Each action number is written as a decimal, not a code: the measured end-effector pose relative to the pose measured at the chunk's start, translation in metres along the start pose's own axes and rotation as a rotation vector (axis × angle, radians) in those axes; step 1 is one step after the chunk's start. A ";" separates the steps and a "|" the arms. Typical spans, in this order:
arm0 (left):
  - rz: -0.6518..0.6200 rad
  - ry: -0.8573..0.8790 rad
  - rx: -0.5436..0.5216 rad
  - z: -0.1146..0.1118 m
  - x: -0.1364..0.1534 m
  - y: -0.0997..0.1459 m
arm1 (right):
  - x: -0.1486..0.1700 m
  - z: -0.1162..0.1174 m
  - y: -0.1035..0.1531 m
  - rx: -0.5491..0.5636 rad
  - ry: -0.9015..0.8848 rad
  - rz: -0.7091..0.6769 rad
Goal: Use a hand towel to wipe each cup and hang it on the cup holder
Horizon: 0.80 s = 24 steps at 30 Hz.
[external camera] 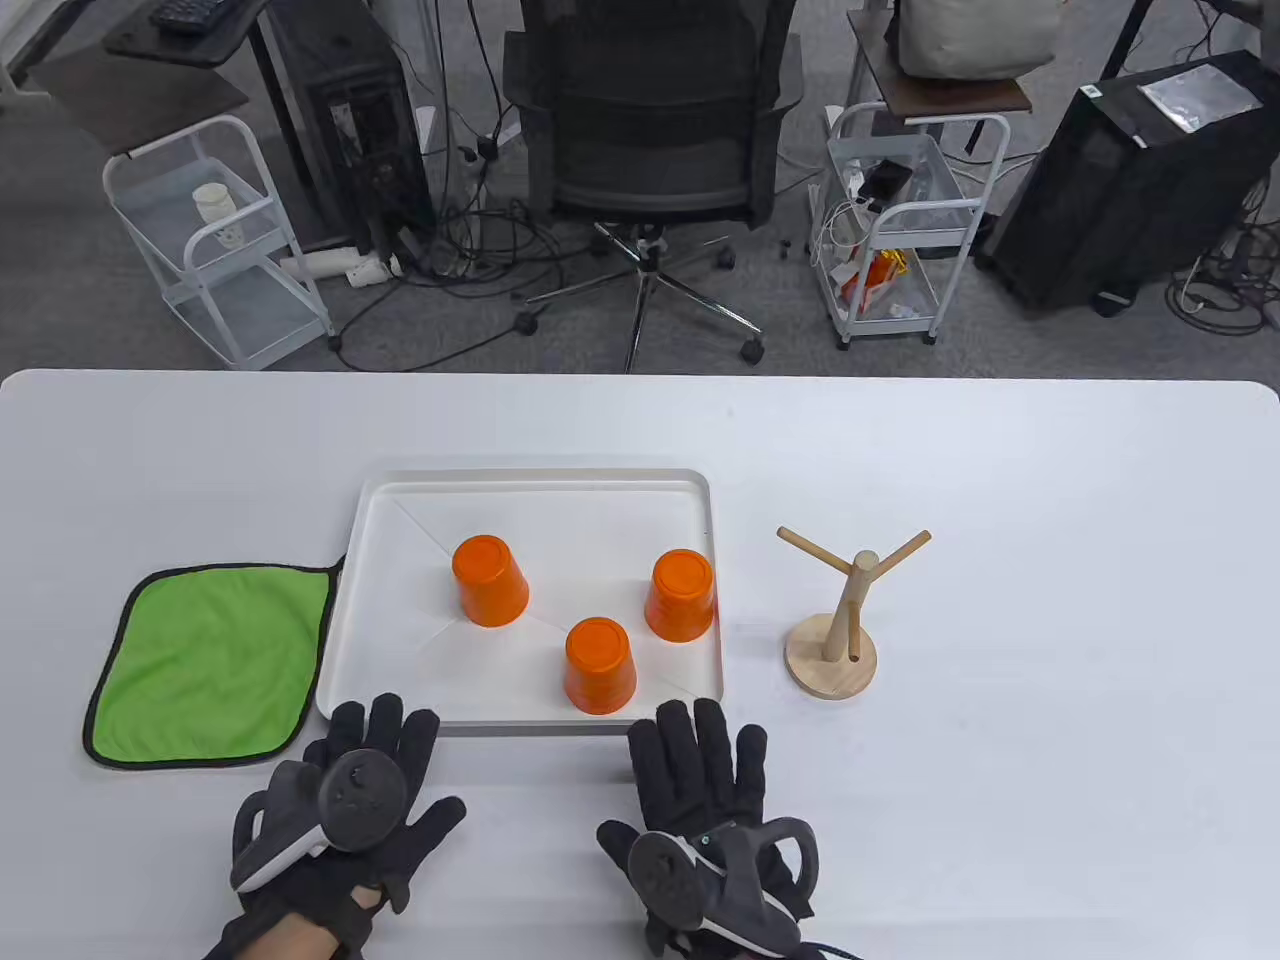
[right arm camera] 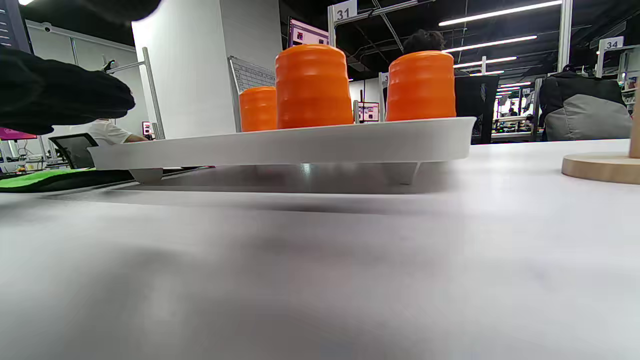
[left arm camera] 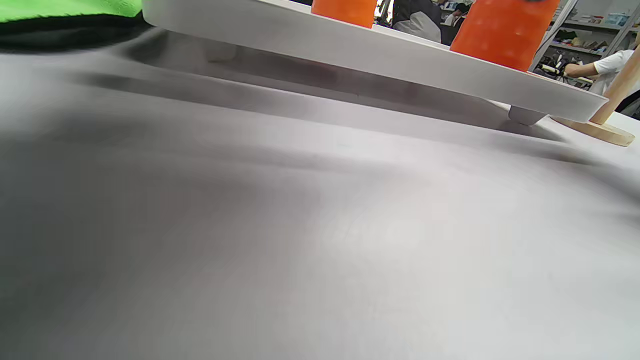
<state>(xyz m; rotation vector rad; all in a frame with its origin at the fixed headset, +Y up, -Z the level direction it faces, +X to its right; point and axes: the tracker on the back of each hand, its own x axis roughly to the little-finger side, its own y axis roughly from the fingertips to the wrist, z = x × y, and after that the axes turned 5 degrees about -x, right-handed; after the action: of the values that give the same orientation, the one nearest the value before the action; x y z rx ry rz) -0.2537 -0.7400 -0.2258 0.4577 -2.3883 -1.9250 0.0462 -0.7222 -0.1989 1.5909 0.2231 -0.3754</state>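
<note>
Three orange cups stand upside down in a white tray [external camera: 400, 500]: one at the back left [external camera: 489, 580], one at the front [external camera: 599, 665], one at the right [external camera: 681, 594]. A green hand towel [external camera: 215, 660] with a black edge lies flat left of the tray. The wooden cup holder [external camera: 840, 620] with bare pegs stands right of the tray. My left hand [external camera: 385, 735] and right hand [external camera: 700, 740] lie flat on the table just in front of the tray, fingers straight, holding nothing. In the right wrist view the cups [right arm camera: 312, 85] rise above the tray's rim [right arm camera: 300, 142].
The white table [external camera: 1050, 600] stretches wide to the right of the holder and behind the tray. Beyond its far edge stand an office chair [external camera: 650, 130] and two white carts [external camera: 220, 240].
</note>
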 end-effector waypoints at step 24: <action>-0.010 0.007 0.013 -0.001 0.001 -0.002 | 0.000 0.002 0.001 0.015 -0.010 -0.002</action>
<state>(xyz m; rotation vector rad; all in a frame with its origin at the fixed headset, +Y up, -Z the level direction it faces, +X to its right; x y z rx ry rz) -0.2541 -0.7413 -0.2277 0.4770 -2.4004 -1.9097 0.0464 -0.7242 -0.1986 1.6035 0.2151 -0.3871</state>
